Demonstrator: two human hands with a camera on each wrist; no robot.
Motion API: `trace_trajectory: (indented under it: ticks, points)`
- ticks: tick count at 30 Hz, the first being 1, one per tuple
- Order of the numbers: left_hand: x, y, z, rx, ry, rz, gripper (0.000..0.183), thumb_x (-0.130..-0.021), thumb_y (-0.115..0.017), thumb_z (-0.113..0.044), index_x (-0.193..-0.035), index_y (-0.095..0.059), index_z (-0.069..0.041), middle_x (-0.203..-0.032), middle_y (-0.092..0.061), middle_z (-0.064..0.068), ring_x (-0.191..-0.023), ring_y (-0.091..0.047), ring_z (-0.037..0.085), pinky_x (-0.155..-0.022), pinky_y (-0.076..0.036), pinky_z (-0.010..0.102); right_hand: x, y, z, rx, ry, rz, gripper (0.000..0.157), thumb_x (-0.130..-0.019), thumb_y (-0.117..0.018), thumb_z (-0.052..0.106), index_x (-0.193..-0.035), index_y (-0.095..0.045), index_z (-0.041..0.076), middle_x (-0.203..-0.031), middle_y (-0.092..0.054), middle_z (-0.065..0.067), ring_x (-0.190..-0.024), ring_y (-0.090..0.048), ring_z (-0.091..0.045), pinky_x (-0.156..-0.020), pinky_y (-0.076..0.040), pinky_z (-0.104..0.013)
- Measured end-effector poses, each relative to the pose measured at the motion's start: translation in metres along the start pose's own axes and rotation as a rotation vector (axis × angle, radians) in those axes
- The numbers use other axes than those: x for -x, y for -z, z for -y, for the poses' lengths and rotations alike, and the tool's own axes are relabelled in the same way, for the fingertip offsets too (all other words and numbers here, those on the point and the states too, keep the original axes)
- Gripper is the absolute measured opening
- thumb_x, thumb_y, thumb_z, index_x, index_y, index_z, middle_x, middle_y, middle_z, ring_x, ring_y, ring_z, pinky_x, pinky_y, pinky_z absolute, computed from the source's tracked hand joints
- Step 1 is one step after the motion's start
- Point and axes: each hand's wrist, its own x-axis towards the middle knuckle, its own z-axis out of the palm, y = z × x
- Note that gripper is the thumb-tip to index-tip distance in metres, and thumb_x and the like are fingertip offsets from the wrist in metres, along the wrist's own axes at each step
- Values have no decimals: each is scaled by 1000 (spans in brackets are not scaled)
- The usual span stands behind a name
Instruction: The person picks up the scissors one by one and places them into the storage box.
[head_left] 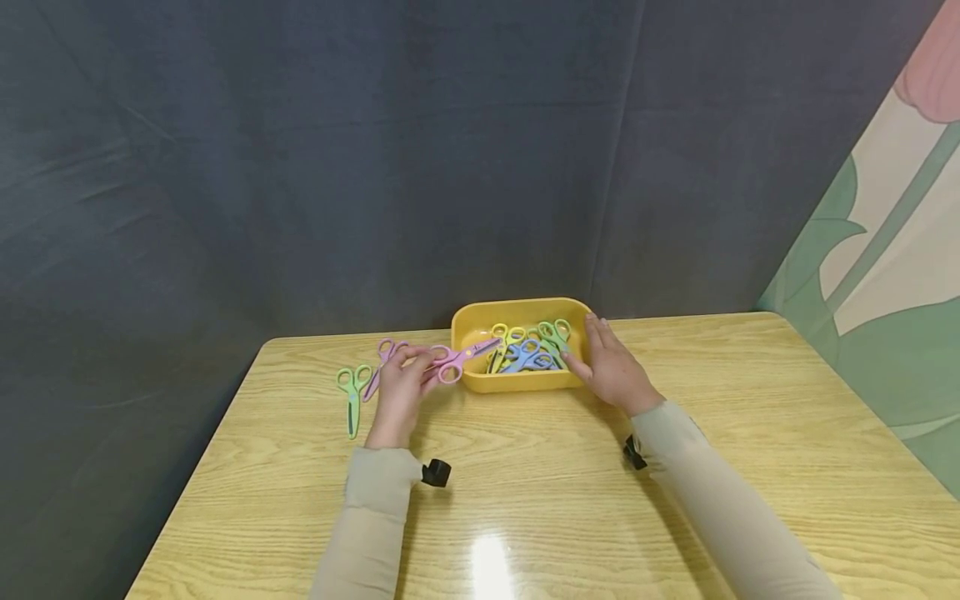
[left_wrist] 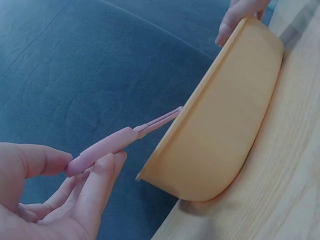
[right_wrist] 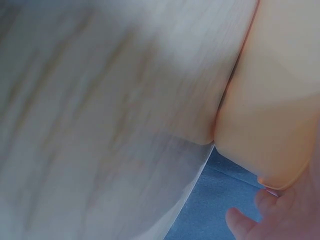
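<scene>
Left hand (head_left: pixel 403 390): thumb and fingers pinch the pink scissors (head_left: pixel 470 353) by the handles; blades reach over the tray's left rim. Contact with the rim: cannot tell. Right hand (head_left: pixel 619 377): fingers straight, resting at the tray's (head_left: pixel 517 383) right end, thumb across the rim; no scissors in its grasp.

Judgement: lift the handle rings over the rim before loosening the pinch; keep the blades low and pointed away from the right thumb. Light steadying on the right should suffice.

Between the hands, inside the tray: yellow (head_left: pixel 497 357), blue (head_left: pixel 516 357) and green scissors, overlapping; a snag is possible. Just left of the left hand: mauve pair (head_left: pixel 371 386), partly covered, and lime pair (head_left: pixel 353 408).

Farther out: the table's (head_left: pixel 517 475) far edge runs close behind the tray, dark cloth (head_left: pixel 412 167) beyond. Best room to withdraw: bodyward, between the forearms.
</scene>
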Motion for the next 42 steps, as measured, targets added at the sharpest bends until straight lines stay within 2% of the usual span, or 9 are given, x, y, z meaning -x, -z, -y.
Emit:
trace_trajectory:
  ticks: [7, 12, 16, 32, 42]
  points:
    - [-1, -4, 6, 43, 7, -7, 19, -100, -58, -2, -116, -55, 8, -110, -67, 19, -80, -70, 11, -81, -58, 25, -1, -1, -2, 1, 11, -5, 85, -107, -43, 49, -156, -11, -13, -164, -12, -32, -150, -14, -48, -119, -22, -57]
    - [-4, -12, 11, 82, -6, -11, 16, -98, -59, 0, -112, -56, 8, -107, -70, 18, -80, -72, 13, -80, -59, 25, 1, 0, -1, -5, 5, -3, 85, -107, -44, 47, -156, -11, -13, -164, -12, -31, -151, -14, -48, -120, -21, -56]
    - [-5, -18, 13, 82, -4, -11, 20, -98, -62, -1, -115, -56, 8, -109, -69, 18, -83, -71, 13, -80, -59, 25, 1, 1, 0, 0, -4, 4, 84, -107, -45, 46, -156, -11, -13, -164, -12, -32, -151, -14, -48, -120, -21, -56]
    - [-18, -38, 13, -81, -22, -9, 23, -97, -61, -2, -117, -60, 10, -101, -71, 19, -78, -67, 11, -71, -58, 21, 1, 2, 2, -16, 0, -3, 83, -107, -46, 45, -156, -13, -14, -163, -13, -32, -151, -14, -48, -120, -21, -56]
    - [-22, -47, 11, -258, -111, 4, 21, -97, -62, -2, -114, -60, 10, -104, -72, 27, -77, -69, 14, -67, -56, 19, 0, 1, 1, -14, -8, 9, 84, -107, -45, 46, -156, -11, -13, -164, -12, -31, -151, -14, -47, -120, -20, -55]
